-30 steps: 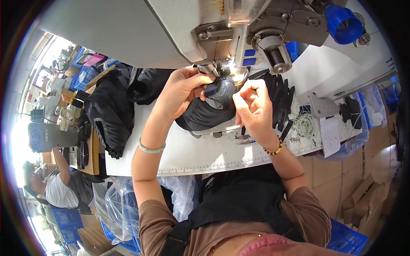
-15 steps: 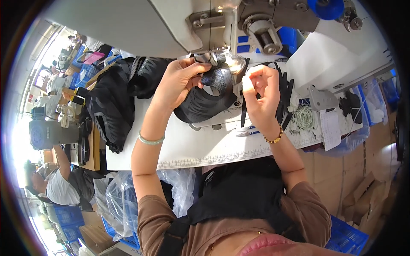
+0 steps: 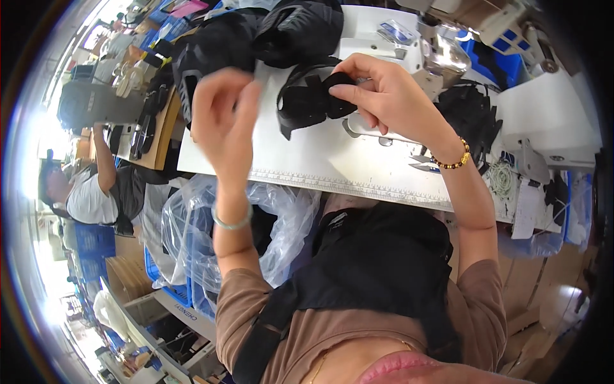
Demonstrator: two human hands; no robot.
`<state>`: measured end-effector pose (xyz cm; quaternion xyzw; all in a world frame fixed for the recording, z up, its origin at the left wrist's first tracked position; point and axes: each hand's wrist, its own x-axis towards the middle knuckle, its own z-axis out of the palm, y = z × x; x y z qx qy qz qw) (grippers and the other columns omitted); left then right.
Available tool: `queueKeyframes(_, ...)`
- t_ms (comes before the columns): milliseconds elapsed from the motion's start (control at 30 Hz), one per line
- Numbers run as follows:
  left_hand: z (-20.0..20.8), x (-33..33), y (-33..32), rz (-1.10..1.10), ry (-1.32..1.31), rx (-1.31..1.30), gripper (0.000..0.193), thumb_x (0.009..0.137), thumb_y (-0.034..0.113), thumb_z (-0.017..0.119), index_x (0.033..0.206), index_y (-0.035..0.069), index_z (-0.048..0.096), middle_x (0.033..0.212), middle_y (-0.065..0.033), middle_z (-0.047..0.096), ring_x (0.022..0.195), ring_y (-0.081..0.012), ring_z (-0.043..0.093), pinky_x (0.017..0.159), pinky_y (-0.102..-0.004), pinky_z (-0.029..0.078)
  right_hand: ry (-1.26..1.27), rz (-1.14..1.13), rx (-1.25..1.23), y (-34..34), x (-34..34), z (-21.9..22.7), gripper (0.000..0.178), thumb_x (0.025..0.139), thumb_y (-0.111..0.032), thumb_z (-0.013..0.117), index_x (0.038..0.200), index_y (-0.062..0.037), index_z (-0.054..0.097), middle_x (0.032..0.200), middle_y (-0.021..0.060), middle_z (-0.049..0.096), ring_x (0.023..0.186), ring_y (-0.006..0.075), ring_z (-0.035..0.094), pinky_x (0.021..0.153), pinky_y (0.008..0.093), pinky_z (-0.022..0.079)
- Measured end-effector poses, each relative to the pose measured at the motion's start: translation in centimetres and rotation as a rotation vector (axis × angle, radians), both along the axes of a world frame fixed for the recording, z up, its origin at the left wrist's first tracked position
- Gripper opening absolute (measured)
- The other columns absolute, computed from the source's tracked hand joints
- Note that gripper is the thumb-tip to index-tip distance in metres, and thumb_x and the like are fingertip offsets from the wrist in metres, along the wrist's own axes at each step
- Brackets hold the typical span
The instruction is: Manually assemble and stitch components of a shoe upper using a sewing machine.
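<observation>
A black shoe upper point(image 3: 302, 102) is held over the white table, with the thumb and fingers of my right hand point(image 3: 384, 89) closed on its right end. To its left, my left hand point(image 3: 224, 121) is raised near the table's left end. That hand is blurred; its fingers are curled, the thumb stands apart from them, and nothing shows between. More black shoe uppers point(image 3: 299, 33) lie behind, at the far left of the table. A pair of thread snips point(image 3: 424, 164) rests on the table below my right wrist.
The sewing machine point(image 3: 441, 61) stands at the far right. Black strips point(image 3: 465, 115) and tangled pale cord point(image 3: 502, 179) lie at the right. A ruler strip point(image 3: 345, 184) runs along the front edge. Below hangs a clear plastic bag point(image 3: 185, 211). A co-worker point(image 3: 89, 195) sits at the left.
The shoe upper has come away from the sewing machine and been turned. It has passed from my left hand to my right, and my left hand has moved off leftward. My view has shifted too.
</observation>
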<state>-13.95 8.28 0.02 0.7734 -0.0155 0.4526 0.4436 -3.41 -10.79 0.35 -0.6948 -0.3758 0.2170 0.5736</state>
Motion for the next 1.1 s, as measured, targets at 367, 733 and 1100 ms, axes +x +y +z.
queueKeyframes(367,-6.4,-0.1,-7.2,-0.553,0.032,-1.132,0.021,0.091,0.01,0.053,0.09,-0.01,0.059,0.074,-0.0141,0.063,0.063,-0.0186,0.061,0.052,-0.0276,0.049,-0.001,0.02,-0.007,-0.1,-1.8,1.3,0.022,0.086,-0.018,0.061,0.104,-0.004,0.056,0.087,0.006,0.06,0.044,0.0046,0.048,0.039,0.0198,0.038)
queueKeyframes(733,-8.3,0.9,-8.4,-0.297,-0.087,-0.886,0.01,0.086,0.001,0.06,0.085,-0.009,0.062,0.074,-0.0052,0.063,0.063,-0.0063,0.055,0.055,-0.0187,0.044,-1.531,-0.029,0.183,-2.4,-2.9,-1.3,0.032,0.066,-0.002,0.067,0.098,-0.0083,0.067,0.081,-0.0034,0.045,0.056,0.0075,0.043,0.045,0.0198,0.036)
queueKeyframes(1100,-8.8,0.8,-8.2,-0.39,-0.13,-0.912,0.009,0.086,0.001,0.06,0.087,-0.007,0.063,0.076,-0.0031,0.064,0.065,-0.0047,0.055,0.055,-0.0171,0.042,-1.54,0.002,0.139,-2.4,-2.8,-1.6,0.032,0.07,-0.004,0.068,0.102,-0.007,0.065,0.088,-0.0032,0.051,0.057,0.0088,0.046,0.047,0.0206,0.039)
